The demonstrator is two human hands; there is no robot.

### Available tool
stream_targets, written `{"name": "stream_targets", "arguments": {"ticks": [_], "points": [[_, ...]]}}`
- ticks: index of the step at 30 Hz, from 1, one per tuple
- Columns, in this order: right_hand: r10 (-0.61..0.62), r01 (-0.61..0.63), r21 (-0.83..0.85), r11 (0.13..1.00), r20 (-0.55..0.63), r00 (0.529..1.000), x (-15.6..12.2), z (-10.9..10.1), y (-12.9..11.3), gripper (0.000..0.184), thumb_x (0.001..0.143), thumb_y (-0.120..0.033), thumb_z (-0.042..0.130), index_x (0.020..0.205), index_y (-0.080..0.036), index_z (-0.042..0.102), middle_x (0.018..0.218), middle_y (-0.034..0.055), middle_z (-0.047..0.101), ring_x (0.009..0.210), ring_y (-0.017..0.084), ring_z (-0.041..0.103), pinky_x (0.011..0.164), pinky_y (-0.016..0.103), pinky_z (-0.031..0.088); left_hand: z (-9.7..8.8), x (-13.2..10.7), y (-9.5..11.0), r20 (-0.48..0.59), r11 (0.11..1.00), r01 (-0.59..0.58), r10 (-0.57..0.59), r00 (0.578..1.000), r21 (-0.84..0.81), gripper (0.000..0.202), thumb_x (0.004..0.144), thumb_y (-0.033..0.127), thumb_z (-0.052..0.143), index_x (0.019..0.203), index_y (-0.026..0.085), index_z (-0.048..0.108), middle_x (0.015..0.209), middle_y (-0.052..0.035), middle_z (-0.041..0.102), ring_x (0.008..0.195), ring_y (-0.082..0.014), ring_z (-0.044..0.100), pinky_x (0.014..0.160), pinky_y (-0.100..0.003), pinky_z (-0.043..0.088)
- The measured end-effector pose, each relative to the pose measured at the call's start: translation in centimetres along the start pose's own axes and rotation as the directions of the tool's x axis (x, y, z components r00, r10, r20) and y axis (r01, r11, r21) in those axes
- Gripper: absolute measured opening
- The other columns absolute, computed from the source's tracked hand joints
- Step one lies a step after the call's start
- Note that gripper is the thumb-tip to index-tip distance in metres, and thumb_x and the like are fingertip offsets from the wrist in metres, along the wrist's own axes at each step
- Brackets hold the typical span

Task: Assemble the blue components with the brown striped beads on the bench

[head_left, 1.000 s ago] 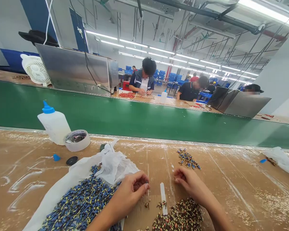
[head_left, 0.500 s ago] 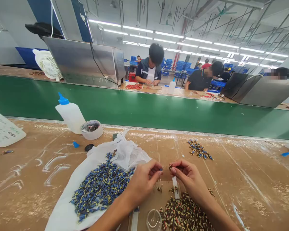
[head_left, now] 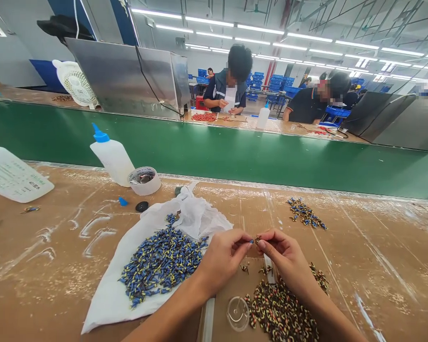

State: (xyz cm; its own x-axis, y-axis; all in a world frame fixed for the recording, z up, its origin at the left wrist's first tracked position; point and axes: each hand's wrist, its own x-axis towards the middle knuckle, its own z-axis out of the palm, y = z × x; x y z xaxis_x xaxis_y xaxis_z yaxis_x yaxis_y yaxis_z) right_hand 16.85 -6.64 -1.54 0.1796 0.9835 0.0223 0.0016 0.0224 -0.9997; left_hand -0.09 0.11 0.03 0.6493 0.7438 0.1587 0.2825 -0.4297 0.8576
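Note:
Between thumb and fingers, my left hand (head_left: 226,251) pinches a small blue piece (head_left: 251,241). Facing it, my right hand (head_left: 280,251) grips a small dark-and-yellow piece (head_left: 257,240). The two pieces are close together, perhaps touching; their exact kind is too small to make out. Beside my left forearm, a heap of blue, black and yellow pieces (head_left: 160,266) lies on a white plastic sheet (head_left: 103,304). Below my right hand spreads a pile of dark, yellow and red curved pieces (head_left: 281,308). A clear round dish (head_left: 238,313) stands at that pile's left edge.
A small group of joined blue-and-yellow pieces (head_left: 306,213) lies at the right. Further back are a blue-tipped squeeze bottle (head_left: 112,159), a tape roll (head_left: 144,181) and a white jug (head_left: 16,175). Beyond the green belt (head_left: 214,152), a co-worker (head_left: 228,85) sits handling small parts.
My hands have come together, bringing the blue piece up to the dark-and-yellow one. The camera view has shifted slightly, moving the table scene right and up.

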Motion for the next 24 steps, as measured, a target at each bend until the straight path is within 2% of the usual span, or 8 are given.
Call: {"name": "stream_targets", "arguments": {"ticks": [8, 15, 24], "points": [[0.007, -0.007, 0.007, 1.000, 0.017, 1.000, -0.31, 0.21, -0.28, 0.024, 0.082, -0.042, 0.068, 0.086, -0.019, 0.065, 0.085, 0.0039, 0.067, 0.080, 0.018, 0.063, 0.075, 0.031, 0.054, 0.20, -0.07, 0.17, -0.001, 1.000, -0.024, 0.024, 1.000, -0.001, 0.015, 0.087, 0.020, 0.054, 0.091, 0.017, 0.069, 0.082, -0.0038, 0.071, 0.072, -0.0151, 0.061, 0.067, -0.027, 0.045], [0.004, -0.004, -0.001, 1.000, 0.055, 0.999, -0.40, -0.10, 0.21, 0.022, 0.084, -0.040, 0.066, 0.088, -0.018, 0.065, 0.087, 0.0043, 0.064, 0.084, 0.018, 0.061, 0.079, 0.032, 0.053, 0.35, -0.06, -0.13, -0.015, 0.999, -0.038, 0.038, 0.999, 0.036, 0.015, 0.088, 0.019, 0.055, 0.088, 0.018, 0.070, 0.081, -0.0035, 0.072, 0.071, -0.0149, 0.061, 0.067, -0.027, 0.043], [-0.022, 0.024, -0.093, 0.995, 0.025, 0.999, -0.87, 0.51, 0.63, 0.022, 0.087, -0.039, 0.063, 0.087, -0.017, 0.064, 0.083, 0.0037, 0.062, 0.077, 0.016, 0.058, 0.070, 0.027, 0.049, 0.14, -0.10, -0.26, -0.040, 0.984, -0.056, 0.063, 0.997, 0.170, 0.015, 0.088, 0.013, 0.054, 0.081, 0.016, 0.067, 0.078, -0.0029, 0.067, 0.074, -0.0159, 0.058, 0.068, -0.027, 0.039]]}}
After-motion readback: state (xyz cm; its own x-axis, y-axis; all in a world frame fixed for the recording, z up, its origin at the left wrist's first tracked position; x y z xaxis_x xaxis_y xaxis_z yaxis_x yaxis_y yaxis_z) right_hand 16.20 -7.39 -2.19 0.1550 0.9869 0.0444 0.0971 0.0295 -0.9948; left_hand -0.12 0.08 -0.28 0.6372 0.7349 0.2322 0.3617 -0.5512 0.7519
